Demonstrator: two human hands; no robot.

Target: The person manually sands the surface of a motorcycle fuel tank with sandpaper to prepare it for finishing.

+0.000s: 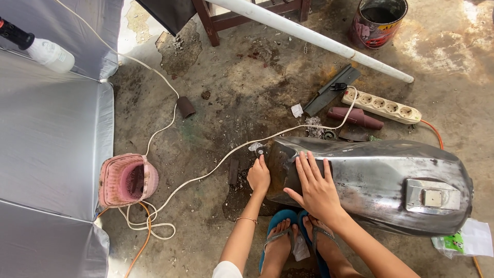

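A bare metal motorcycle fuel tank (381, 180) lies on the concrete floor in front of my feet, which are in blue flip-flops (280, 226). My right hand (315, 186) rests flat on the tank's left end, fingers spread, and holds nothing. My left hand (259, 176) is just beside that end of the tank. Its fingers are curled around a small dark object (261, 151) at the tank's edge. I cannot tell what the object is.
A white cable (206, 172) crosses the floor from a cream power strip (382, 105). Near the strip lie a maroon roll (356, 118) and a white pipe (314, 37). A paint can (377, 21) stands at the back. A pink basket (126, 180) sits by silver panels (51, 134).
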